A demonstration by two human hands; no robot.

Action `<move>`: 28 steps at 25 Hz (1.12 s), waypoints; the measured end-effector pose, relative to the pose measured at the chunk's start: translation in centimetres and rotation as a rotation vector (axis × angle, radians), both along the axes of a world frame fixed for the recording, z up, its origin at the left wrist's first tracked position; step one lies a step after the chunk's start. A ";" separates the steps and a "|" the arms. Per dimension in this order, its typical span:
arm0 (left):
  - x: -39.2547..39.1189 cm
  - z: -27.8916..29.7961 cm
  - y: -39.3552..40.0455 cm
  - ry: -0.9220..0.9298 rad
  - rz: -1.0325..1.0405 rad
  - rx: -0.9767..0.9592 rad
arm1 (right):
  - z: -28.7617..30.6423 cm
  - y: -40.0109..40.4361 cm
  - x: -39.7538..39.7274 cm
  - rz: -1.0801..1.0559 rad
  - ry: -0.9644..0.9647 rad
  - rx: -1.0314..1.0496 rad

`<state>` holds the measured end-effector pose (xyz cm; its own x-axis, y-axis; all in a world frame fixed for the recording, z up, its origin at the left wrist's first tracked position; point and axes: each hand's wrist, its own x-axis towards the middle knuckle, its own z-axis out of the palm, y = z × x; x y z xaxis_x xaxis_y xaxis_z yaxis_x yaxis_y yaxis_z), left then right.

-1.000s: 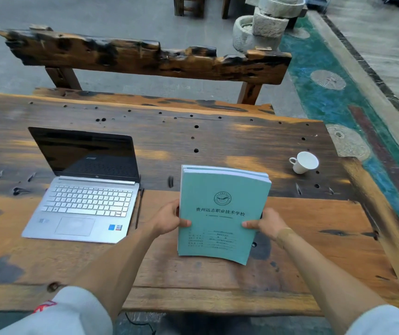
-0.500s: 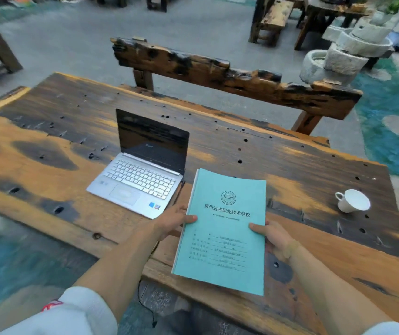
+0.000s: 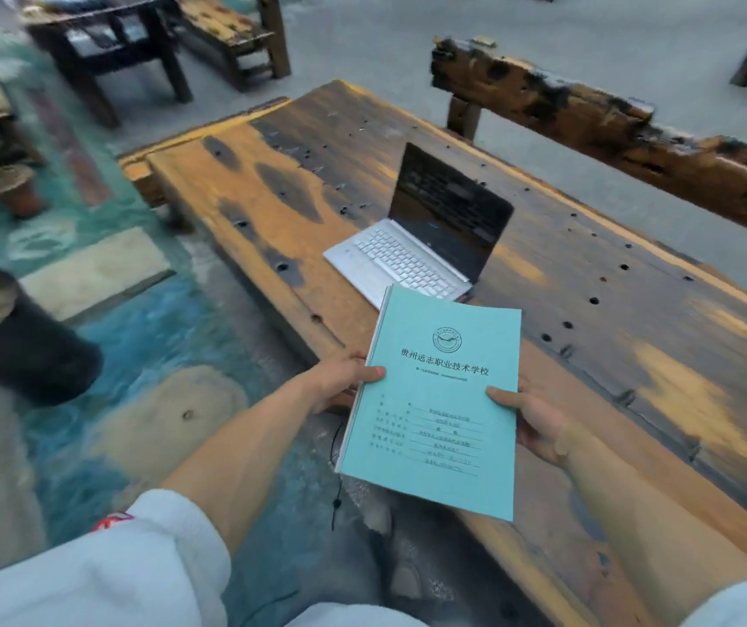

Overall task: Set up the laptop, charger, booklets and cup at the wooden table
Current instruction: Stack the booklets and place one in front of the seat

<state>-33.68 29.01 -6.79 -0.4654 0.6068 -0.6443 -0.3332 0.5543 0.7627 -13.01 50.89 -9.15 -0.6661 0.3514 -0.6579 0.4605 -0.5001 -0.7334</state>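
Presently the teal booklets (image 3: 435, 400) are held in the air over the near edge of the wooden table (image 3: 634, 355), just in front of the open laptop (image 3: 421, 246). If released here, they could slide to the floor. Each side edge is pinched: left hand (image 3: 340, 382) and right hand (image 3: 539, 418) are closed, thumbs on the cover.

Both hands (image 3: 344, 384) clamped, arms outstretched
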 end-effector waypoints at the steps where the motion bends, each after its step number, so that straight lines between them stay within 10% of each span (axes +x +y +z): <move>1: 0.0 0.2 -1.7 0.012 0.045 -0.005 | 0.2 -0.9 -0.9 0.045 0.004 0.000; 28: -22.2 0.5 -39.8 0.041 0.660 0.037 | 3.3 -32.1 -39.8 0.627 -0.002 0.077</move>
